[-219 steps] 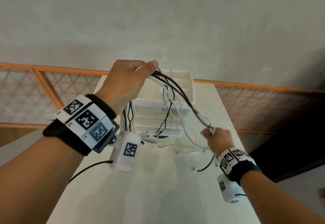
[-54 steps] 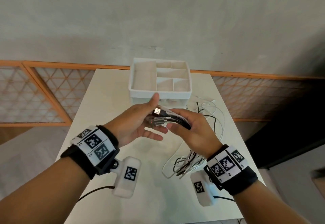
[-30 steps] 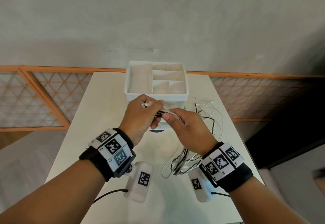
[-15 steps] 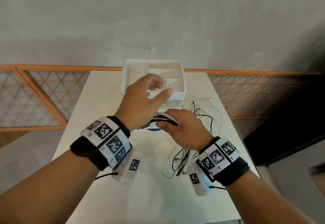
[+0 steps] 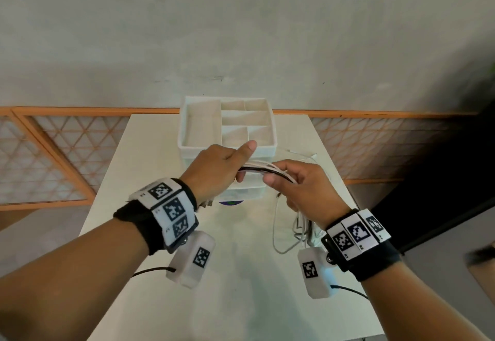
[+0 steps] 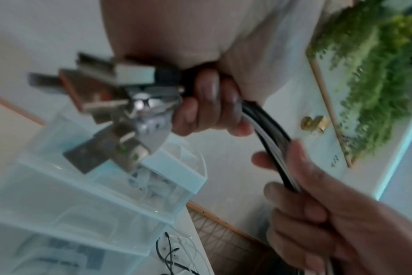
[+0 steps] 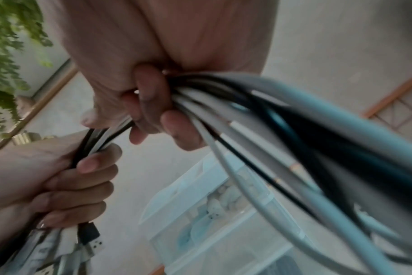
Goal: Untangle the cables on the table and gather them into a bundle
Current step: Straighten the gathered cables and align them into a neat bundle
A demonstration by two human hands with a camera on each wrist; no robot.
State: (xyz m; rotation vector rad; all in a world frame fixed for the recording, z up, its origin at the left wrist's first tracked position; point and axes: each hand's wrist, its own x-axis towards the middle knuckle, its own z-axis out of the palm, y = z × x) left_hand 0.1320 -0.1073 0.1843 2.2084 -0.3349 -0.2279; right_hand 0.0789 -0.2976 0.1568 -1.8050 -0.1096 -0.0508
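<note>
**Both fists on one sheaf of cables, plug ends kept together**

The left hand (image 5: 219, 169) is curled round the black and white cables (image 5: 263, 172) just behind their metal USB plugs (image 6: 120, 104), which stick out past its fingers, probably so the ends stay level while the rest is drawn straight. Between the fists the strands run side by side in a short arc above the white table (image 5: 241, 300). The right hand (image 5: 302, 190) grips the same sheaf a little further along, fingers wrapped round it. From that fist the loose lengths hang down to slack loops on the table. Behind the hands stands a white plastic drawer organiser with a divided top tray (image 5: 227, 148).
</note>
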